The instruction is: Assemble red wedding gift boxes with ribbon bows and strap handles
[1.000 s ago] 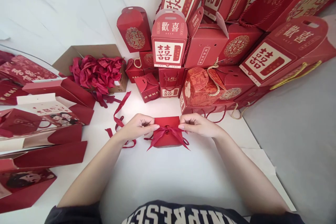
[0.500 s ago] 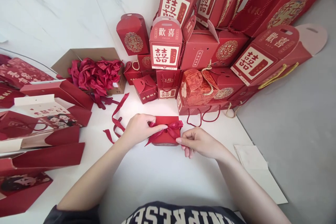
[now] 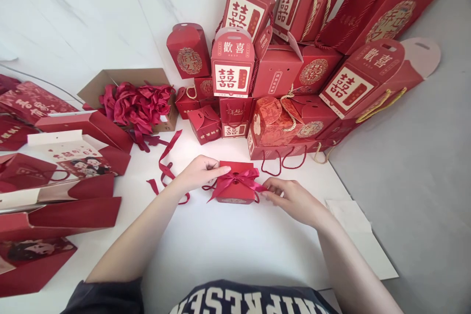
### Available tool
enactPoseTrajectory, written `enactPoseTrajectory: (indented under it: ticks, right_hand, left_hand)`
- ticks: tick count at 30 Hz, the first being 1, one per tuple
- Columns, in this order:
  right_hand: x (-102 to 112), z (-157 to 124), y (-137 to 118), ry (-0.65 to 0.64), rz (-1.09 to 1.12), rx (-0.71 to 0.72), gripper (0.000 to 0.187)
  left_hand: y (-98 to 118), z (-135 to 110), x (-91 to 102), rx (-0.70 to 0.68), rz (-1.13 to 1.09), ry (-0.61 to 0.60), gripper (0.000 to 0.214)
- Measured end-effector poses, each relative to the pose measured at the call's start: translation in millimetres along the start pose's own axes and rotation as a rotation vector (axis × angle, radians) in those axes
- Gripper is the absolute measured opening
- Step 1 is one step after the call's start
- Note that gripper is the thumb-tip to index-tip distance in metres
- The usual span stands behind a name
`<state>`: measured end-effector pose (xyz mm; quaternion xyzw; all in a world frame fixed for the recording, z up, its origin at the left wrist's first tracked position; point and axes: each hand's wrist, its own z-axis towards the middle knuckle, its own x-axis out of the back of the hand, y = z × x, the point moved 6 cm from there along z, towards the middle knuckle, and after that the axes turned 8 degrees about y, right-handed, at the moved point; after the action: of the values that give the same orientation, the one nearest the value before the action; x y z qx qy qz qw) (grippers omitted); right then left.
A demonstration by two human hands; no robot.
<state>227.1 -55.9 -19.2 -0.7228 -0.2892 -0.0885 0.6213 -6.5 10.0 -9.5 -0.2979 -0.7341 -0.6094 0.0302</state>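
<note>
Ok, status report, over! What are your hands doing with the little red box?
Left hand pinching the ribbon bow on the small red box. Right hand pinching the bow's tail. Loose ribbon by left wrist, nothing blocking.

Stacked red gift boxes (image 3: 232,61), ribbon carton (image 3: 93,89)

Small red box (image 3: 235,195) tied with a red ribbon (image 3: 238,178) on the white worktop (image 3: 228,250).
The box stands upright and closed. The satin ribbon sits on its top as a bow, with one tail trailing to 7 o'clock and the other to 3 o'clock. The left hand (image 3: 198,174) pinches the bow at 9 o'clock, and the right hand (image 3: 294,199) pinches the 3 o'clock tail.
</note>
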Motion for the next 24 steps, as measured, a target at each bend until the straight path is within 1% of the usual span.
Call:
enactPoseTrajectory:
  ticks: [1,2,3,4,5,6,7,8,10,11,12,13,14,17,21,24]
  right_hand:
    - [12,-4,-9,0.161,-0.178,0.022,0.017]
    - [22,-10,-22,0.327,-0.357,0.056,0.016]
    - [27,-17,-38,0.465,-0.486,0.123,0.018]
    - [26,-23,-57,0.553,-0.555,0.232,0.020]
    - [18,-28,-75,0.566,-0.557,0.383,0.021]
    - [4,-31,-92,0.524,-0.535,0.542,0.021]
    - [-11,-32,-104,0.464,-0.531,0.651,0.018]
    - [-26,-32,-112,0.438,-0.548,0.740,0.016]
    - [-51,-27,-118,0.437,-0.642,0.836,0.025]
    - [-61,-23,-117,0.454,-0.703,0.858,0.024]
    - [-69,-20,-115,0.477,-0.744,0.882,0.017]
    - [-74,-17,-112,0.499,-0.758,0.911,0.011]
    - [-77,-17,-109,0.521,-0.746,0.941,0.009]
    - [-77,-20,-101,0.576,-0.650,1.025,0.013]
    - [-80,-22,-90,0.552,-0.563,1.111,0.014]
    - [-83,-19,-84,0.547,-0.497,1.159,0.013]
  left_hand:
    - [1,-2,-0.4,0.007,0.008,-0.011,0.055]
    - [2,-3,-0.3,0.006,0.020,-0.014,0.055]
    - [4,-4,0.4,-0.004,0.037,-0.006,0.056]
    - [6,-4,1.3,-0.022,0.055,0.008,0.056]
    - [8,-5,2.0,-0.045,0.073,0.022,0.057]
    - [9,-5,2.4,-0.068,0.088,0.033,0.057]
    - [10,-5,2.6,-0.086,0.099,0.040,0.056]
    - [11,-5,2.4,-0.097,0.105,0.040,0.056]
    - [11,-6,2.1,-0.098,0.111,0.036,0.055]
    - [11,-7,2.3,-0.096,0.117,0.040,0.055]
    - [11,-7,2.4,-0.095,0.127,0.046,0.055]
    - [11,-8,2.4,-0.093,0.137,0.052,0.055]
    - [12,-9,2.1,-0.087,0.146,0.057,0.056]
    - [12,-11,-0.2,-0.058,0.167,0.067,0.055]
    - [17,-14,-2.5,-0.056,0.165,0.082,0.047]
    - [21,-15,-4.0,-0.059,0.178,0.059,0.045]
